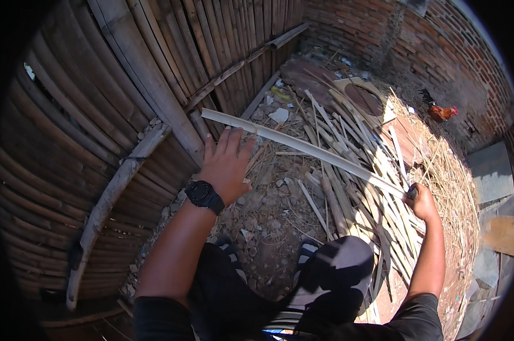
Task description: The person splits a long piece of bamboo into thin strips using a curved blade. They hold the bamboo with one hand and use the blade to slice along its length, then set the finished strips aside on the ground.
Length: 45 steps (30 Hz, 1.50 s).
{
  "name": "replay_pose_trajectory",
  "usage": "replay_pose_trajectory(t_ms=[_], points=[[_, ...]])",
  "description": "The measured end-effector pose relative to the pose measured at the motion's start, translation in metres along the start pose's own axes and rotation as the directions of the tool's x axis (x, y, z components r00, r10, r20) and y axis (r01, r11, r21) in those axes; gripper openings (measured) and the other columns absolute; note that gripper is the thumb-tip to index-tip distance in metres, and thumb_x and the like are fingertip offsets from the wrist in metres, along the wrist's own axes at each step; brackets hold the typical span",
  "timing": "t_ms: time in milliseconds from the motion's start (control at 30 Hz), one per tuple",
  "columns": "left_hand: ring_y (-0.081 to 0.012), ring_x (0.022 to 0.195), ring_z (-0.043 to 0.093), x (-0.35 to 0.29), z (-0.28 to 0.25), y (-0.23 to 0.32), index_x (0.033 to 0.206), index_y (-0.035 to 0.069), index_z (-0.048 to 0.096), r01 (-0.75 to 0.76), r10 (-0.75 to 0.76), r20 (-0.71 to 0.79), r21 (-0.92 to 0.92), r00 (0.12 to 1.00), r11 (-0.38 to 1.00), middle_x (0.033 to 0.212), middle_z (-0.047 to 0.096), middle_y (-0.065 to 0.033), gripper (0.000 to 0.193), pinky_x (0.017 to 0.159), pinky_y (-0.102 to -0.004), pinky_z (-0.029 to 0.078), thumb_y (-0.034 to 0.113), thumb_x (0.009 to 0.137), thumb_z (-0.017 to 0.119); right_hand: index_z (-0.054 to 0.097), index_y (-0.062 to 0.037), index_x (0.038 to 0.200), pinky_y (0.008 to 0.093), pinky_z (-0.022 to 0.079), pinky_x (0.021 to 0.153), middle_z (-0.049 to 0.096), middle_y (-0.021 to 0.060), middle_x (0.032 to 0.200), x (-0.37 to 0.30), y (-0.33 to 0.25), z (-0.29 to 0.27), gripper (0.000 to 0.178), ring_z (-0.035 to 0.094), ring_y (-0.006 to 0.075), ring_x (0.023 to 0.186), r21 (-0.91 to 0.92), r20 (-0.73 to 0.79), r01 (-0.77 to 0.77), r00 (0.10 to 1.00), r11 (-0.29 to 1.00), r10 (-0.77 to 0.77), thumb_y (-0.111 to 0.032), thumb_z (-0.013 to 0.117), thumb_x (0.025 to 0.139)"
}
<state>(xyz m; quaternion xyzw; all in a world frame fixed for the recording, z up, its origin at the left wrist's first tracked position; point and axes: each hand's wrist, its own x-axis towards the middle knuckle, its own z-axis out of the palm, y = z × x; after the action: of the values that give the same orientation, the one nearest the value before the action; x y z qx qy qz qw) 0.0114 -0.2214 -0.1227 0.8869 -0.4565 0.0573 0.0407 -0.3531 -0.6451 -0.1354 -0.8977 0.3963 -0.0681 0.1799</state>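
Observation:
A long, pale, split bamboo strip [319, 152] slants across the view, from beside the slatted wall down to my right hand. My left hand [227, 162], with a black watch [204, 196] on the wrist, is open with fingers spread. Its fingertips reach the strip's far left part; whether they touch it I cannot tell. My right hand [423, 203] is closed around the strip's near right end. A small dark piece [412, 192] shows at its fingers, too hidden to name. Beneath the strip lies a pile of loose bamboo strips [348, 190].
A bamboo slat wall [58, 148] with a curved pole [112, 213] rises at my left. Rubble and dry straw cover the ground near my feet. A brown rooster [438, 112] stands by the brick wall [376, 34]. Flat grey sheets [492, 170] lie at the right.

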Motion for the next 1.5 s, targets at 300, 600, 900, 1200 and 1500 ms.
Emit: replay_pose_trajectory(t_ms=[300,600,900,1200,1500], points=[[-0.0401,0.143,0.042,0.019,0.025,0.025,0.158,0.014,0.037,-0.234,0.237,0.161,-0.036,0.958,0.971,0.153,0.045,-0.0185,0.103,0.118,-0.0587,0.032,0.042,0.074,0.090,0.066,-0.0009,0.090,0.0394,0.053,0.081,0.071,0.0128,0.085,-0.051,0.015,-0.093,0.031,0.068,0.0238,0.084,-0.109,0.125,-0.004,0.992,0.994,0.018,-0.004,0.090,0.070],[-0.0388,0.086,0.070,-0.028,0.020,-0.006,0.120,0.012,0.065,-0.210,0.219,0.009,-0.234,0.976,0.949,0.093,0.072,-0.0145,0.045,0.077,-0.0504,0.056,0.036,0.084,0.076,0.067,-0.0021,0.097,0.0388,0.050,0.097,0.070,0.0125,0.103,-0.002,-0.004,-0.091,0.032,0.065,0.0257,0.102,0.009,0.190,0.091,0.978,0.996,-0.091,-0.007,0.088,0.072],[-0.0435,0.083,0.068,-0.054,0.009,-0.022,0.092,0.006,0.068,0.157,-0.180,-0.073,-0.246,0.981,0.956,0.086,0.070,-0.0207,0.026,0.074,-0.0549,0.054,0.031,0.083,0.070,0.068,-0.0031,0.112,0.0481,0.052,0.095,0.069,0.0251,0.109,0.029,-0.151,-0.003,0.037,0.065,0.0430,0.108,-0.132,-0.192,0.390,0.892,0.911,-0.410,-0.022,0.080,0.083],[-0.0464,0.084,0.068,-0.076,0.033,-0.058,0.091,0.004,0.071,0.327,-0.340,0.041,-0.404,0.939,0.854,0.086,0.070,-0.0248,0.029,0.074,-0.0540,0.053,0.032,0.085,0.070,0.064,-0.0047,0.130,0.0492,0.055,0.085,0.074,0.0218,0.092,0.040,-0.223,0.132,0.053,0.071,0.0420,0.093,0.127,0.161,0.421,0.885,0.898,-0.437,-0.035,0.079,0.089],[-0.0446,0.084,0.069,-0.080,0.034,-0.063,0.096,0.004,0.073,0.278,-0.284,0.049,-0.417,0.958,0.865,0.087,0.071,-0.0232,0.029,0.074,-0.0520,0.055,0.030,0.083,0.073,0.064,-0.0016,0.131,0.0460,0.055,0.090,0.073,0.0249,0.094,0.027,-0.261,0.141,0.056,0.071,0.0413,0.097,-0.008,0.374,0.626,0.725,0.780,-0.579,-0.035,0.079,0.089]])
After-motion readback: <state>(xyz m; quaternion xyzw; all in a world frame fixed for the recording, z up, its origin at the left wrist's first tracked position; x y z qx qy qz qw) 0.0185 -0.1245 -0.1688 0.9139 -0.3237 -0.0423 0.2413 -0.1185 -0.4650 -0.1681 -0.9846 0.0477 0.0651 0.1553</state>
